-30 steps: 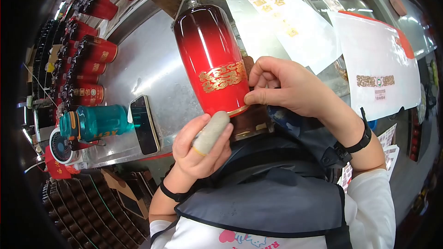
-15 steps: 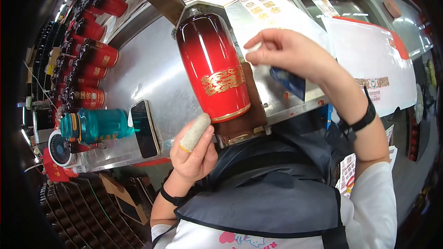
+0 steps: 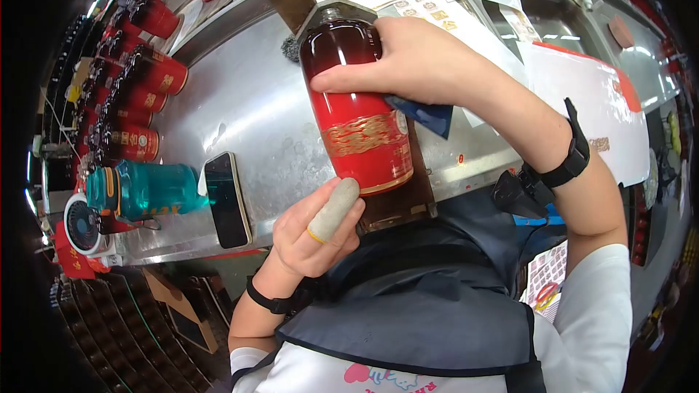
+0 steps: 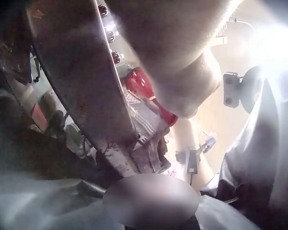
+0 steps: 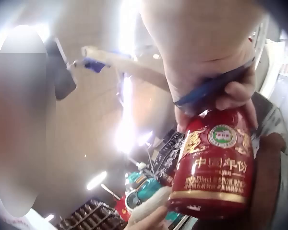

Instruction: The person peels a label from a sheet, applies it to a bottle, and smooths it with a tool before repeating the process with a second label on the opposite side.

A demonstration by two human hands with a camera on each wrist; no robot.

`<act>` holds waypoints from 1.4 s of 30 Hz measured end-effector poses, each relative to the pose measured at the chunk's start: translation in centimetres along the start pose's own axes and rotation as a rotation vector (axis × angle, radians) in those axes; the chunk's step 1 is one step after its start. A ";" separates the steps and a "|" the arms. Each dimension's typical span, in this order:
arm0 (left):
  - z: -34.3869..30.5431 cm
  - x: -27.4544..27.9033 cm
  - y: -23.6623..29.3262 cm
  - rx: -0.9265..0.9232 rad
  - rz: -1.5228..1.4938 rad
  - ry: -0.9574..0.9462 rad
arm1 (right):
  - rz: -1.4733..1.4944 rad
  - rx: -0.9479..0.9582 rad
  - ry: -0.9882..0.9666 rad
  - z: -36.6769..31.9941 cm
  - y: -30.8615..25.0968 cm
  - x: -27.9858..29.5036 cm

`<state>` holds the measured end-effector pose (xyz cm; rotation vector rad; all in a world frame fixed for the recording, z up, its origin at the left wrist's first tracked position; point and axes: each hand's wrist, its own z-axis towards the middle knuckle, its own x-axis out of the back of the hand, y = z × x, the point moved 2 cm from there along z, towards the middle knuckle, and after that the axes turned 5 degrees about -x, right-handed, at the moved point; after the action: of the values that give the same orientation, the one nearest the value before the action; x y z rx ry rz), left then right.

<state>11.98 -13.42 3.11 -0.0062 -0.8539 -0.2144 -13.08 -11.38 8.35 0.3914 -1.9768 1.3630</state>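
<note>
Apparently for turning, the right hand grips bottle and blue sheet at upper centre, left hand below, pinch unclear; smoothing next probably requires steady support.

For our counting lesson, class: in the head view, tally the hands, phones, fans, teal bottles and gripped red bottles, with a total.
Hands: 2 (left hand, right hand)
Phone: 1
Fan: 1
Teal bottle: 1
Gripped red bottle: 1
Total: 6
</note>
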 end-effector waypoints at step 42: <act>1.0 0.6 0.0 -0.123 0.011 -0.077 | 0.793 -0.030 -0.526 2.4 6.2 -2.6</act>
<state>11.62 -13.46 4.25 -0.1353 -0.9163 -0.2577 -15.81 -11.46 1.75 -0.0945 -2.7558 1.8267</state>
